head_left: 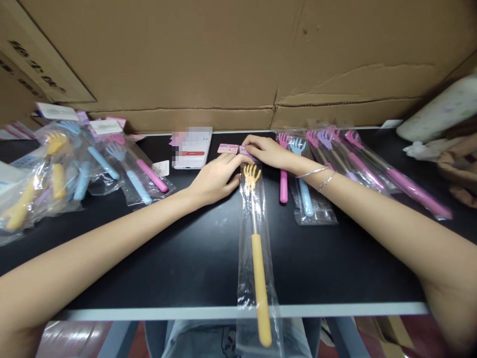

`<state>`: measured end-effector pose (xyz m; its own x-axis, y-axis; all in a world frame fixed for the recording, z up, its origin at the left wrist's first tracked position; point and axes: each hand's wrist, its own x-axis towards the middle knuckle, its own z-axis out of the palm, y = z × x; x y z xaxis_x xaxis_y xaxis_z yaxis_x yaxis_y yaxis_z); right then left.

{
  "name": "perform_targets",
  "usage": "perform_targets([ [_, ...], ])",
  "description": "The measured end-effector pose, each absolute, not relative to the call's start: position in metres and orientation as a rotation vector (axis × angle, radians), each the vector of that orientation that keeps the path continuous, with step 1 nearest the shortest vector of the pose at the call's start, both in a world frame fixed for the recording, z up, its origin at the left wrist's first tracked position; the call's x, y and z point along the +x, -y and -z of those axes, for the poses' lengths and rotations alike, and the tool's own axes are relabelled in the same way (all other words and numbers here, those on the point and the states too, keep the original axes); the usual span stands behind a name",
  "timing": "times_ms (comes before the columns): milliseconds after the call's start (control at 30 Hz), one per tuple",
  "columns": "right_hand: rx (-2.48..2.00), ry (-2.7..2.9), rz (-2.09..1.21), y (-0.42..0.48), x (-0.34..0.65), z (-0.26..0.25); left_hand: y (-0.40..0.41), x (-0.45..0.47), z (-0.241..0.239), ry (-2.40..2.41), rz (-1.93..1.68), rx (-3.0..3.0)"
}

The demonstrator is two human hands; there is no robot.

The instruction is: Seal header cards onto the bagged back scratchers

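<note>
1. Left hand [214,178] and right hand [265,150] meet at the top of a clear plastic sleeve [257,238] holding a yellow hand-shaped back scratcher with yellow handle [260,278]; fingertips of both pressed together on a small pink printed header card [246,151] at the sleeve mouth, pinching it shut there
2. Sleeve lies lengthwise on the black tabletop [186,258], claw end by the hands, handle end hanging past the near table edge
3. Second pink card [227,148] lies just beside the fingers, near a white phone [192,147]
4. Right of the hands: bagged pink and blue scratchers [303,191]; far left: heap of bagged ones [55,169]; brown cardboard box wall [238,59] behind
5. Risk, as a judgement: overhanging handle could drag the sleeve off the edge if the pinch eases; card may sit crooked; slick plastic may slip under the fingertips
</note>
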<state>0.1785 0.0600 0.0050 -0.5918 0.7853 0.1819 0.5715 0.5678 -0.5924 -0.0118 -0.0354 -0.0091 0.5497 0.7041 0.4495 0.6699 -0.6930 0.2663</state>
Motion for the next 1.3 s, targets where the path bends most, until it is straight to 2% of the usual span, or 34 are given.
perform_targets([
  [1300,-1.234,2.555,-0.375,-0.046,0.174,-0.011,0.036,-0.012,0.009,-1.204,-0.813,2.705],
])
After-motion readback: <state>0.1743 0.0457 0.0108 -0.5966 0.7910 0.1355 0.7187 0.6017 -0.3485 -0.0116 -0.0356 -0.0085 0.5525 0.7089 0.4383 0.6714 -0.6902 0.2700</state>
